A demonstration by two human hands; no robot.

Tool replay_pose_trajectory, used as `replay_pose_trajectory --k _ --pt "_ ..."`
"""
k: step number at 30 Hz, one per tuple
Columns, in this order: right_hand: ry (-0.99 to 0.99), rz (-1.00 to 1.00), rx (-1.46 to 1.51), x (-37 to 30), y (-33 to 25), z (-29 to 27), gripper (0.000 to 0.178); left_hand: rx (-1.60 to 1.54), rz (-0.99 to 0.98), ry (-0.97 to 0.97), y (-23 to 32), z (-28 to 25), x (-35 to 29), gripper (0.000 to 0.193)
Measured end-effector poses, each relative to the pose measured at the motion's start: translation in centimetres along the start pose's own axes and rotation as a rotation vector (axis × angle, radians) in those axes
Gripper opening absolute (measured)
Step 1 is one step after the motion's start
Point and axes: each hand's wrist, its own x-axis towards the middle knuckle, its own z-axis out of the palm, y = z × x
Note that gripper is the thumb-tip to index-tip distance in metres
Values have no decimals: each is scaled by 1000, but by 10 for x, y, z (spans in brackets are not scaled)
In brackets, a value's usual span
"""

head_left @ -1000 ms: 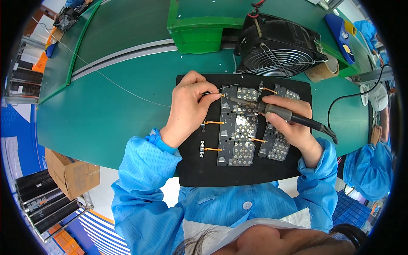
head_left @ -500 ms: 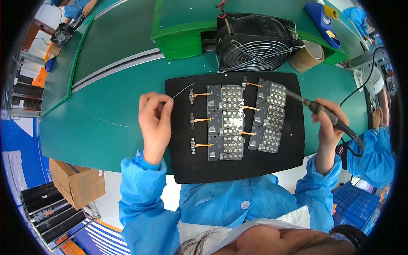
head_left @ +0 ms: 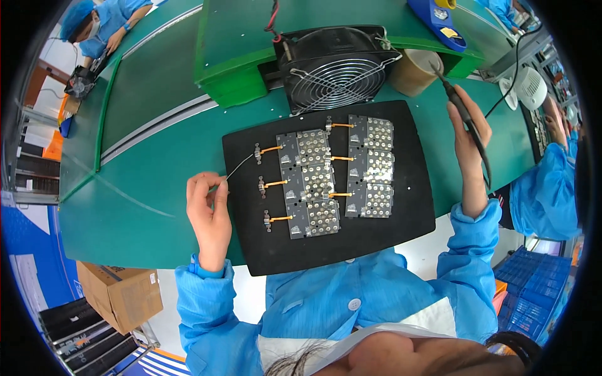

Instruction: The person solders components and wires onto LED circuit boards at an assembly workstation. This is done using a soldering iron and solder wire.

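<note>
My left hand [head_left: 210, 216] is closed in a pinch on a thin strand of solder wire [head_left: 239, 165], beside the left edge of the black mat [head_left: 376, 241]. The wire's free end reaches over the mat to near a small metal connector [head_left: 258, 153]. My right hand [head_left: 471, 135] grips a soldering iron [head_left: 462, 108] beyond the mat's far right corner, its tip raised and pointing away from me. Two columns of dark circuit boards lie on the mat, a left column [head_left: 292, 182] and a right column [head_left: 357, 169]. Orange flex strips [head_left: 276, 184] join them to small connectors.
A black fan [head_left: 338, 78] with a wire guard stands behind the mat. Right of it are a brown roll [head_left: 411, 72] and a blue holder [head_left: 439, 25] on a green shelf [head_left: 235, 88]. Co-workers sit at far left and right. A cardboard box [head_left: 128, 297] stands lower left.
My right hand has lifted the soldering iron away from the right column of boards, toward the brown roll. My left hand still pinches the wire. The whole view has turned slightly.
</note>
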Motion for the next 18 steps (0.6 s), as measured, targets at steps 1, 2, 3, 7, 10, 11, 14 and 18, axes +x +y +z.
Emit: replay_pose_trajectory --k 1,2,3,7,10,11,14,18 --pt "-23 176 95 -3 3 6 33 2 -20 -36 0 -3 3 5" --pt "-30 174 107 -4 3 5 33 10 -28 -28 2 -6 5 5" --pt "-15 147 52 -3 -2 1 32 64 13 -57 7 -10 9 5" --pt "-111 126 72 -9 -41 -11 31 83 78 -114 32 -9 22 7" --pt "-398 36 323 -2 -78 0 35 99 107 -144 44 2 32 8" --pt "-506 17 410 3 -92 9 36 108 124 -152 45 4 33 8" --pt "-698 42 574 10 -116 42 31 126 145 -168 41 9 37 9" --pt "-705 20 574 5 -123 65 32 145 234 -149 35 13 37 9"
